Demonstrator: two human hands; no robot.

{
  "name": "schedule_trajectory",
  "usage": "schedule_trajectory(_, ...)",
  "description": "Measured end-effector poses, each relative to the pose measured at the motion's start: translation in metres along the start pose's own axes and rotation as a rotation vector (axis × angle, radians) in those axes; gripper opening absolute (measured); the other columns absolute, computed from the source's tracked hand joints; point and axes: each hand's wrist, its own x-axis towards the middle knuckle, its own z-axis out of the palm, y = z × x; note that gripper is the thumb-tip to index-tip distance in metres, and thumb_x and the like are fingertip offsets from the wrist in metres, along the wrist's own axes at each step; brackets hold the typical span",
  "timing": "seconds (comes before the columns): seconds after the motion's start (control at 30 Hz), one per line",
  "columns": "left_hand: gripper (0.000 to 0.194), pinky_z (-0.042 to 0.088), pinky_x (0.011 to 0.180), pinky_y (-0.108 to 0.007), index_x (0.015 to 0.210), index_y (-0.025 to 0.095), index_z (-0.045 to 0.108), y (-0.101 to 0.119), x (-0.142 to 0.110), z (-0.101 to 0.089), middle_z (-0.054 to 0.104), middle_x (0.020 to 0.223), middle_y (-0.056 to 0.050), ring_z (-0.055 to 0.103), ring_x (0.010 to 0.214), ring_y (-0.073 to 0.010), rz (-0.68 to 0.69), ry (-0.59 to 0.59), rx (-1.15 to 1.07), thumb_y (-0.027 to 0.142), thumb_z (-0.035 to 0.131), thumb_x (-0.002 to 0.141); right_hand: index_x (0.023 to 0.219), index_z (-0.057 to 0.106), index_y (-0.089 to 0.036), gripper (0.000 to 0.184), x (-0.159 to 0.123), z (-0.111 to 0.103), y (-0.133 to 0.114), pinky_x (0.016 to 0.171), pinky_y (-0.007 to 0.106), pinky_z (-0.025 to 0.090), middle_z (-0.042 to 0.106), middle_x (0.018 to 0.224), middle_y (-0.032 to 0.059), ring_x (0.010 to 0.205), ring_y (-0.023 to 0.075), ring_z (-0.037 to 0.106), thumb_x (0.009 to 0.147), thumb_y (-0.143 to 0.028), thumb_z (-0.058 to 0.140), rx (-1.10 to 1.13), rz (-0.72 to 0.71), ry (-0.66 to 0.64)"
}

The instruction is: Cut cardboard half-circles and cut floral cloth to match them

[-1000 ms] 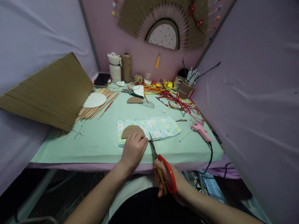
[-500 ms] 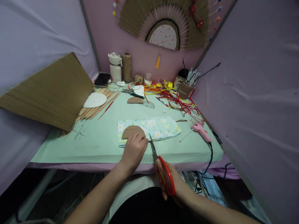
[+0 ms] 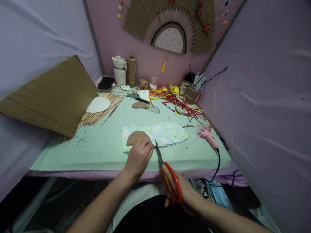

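My left hand presses down, fingers curled, on the near edge of a brown half-round cardboard piece that lies on a strip of flowered cloth. My right hand grips red-handled scissors. Their blades point away from me and reach the near edge of the cloth just right of my left hand.
On the green table lie a big cardboard sheet, wooden sticks, a white disc, a pink glue gun with its cord, red and yellow wires, a second brown cutout and jars at the back.
The scissors' handles have closed a little and the right hand has shifted slightly. The left hand stays on the cardboard piece. The view has tilted a bit.
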Motion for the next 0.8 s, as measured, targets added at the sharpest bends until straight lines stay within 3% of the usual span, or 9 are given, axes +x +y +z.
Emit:
schedule_trajectory(0.3, 0.017, 0.048, 0.071, -0.035, 0.083, 0.014, 0.065, 0.0, 0.0, -0.001, 0.063, 0.081, -0.008, 0.054, 0.079, -0.0206, 0.01, 0.048, -0.05, 0.016, 0.051, 0.092, 0.086, 0.047, -0.02, 0.048, 0.011, -0.001, -0.028, 0.036, 0.023, 0.049, 0.039, 0.053, -0.0082, 0.04, 0.0075, 0.04, 0.083, -0.068, 0.05, -0.038, 0.056, 0.008)
schedule_trajectory(0.53, 0.015, 0.049, 0.07, -0.034, 0.084, 0.015, 0.065, -0.001, 0.0, -0.001, 0.062, 0.081, -0.007, 0.054, 0.079, -0.0206, 0.009, 0.055, -0.061, 0.016, 0.052, 0.092, 0.089, 0.047, -0.019, 0.053, 0.018, -0.001, -0.024, 0.035, 0.024, 0.049, 0.04, 0.053, -0.0087, 0.039, 0.0073, 0.039, 0.08, -0.072, 0.052, -0.051, 0.019, 0.015)
schedule_trajectory(0.8, 0.015, 0.048, 0.069, -0.034, 0.083, 0.014, 0.065, -0.001, 0.0, 0.0, 0.061, 0.079, -0.007, 0.053, 0.078, -0.0209, 0.008, 0.043, -0.047, 0.016, 0.052, 0.092, 0.083, 0.043, -0.021, 0.058, 0.019, -0.003, -0.023, 0.03, 0.019, 0.04, 0.035, 0.048, -0.0106, 0.035, 0.0065, 0.035, 0.076, -0.078, 0.049, -0.116, -0.038, -0.021)
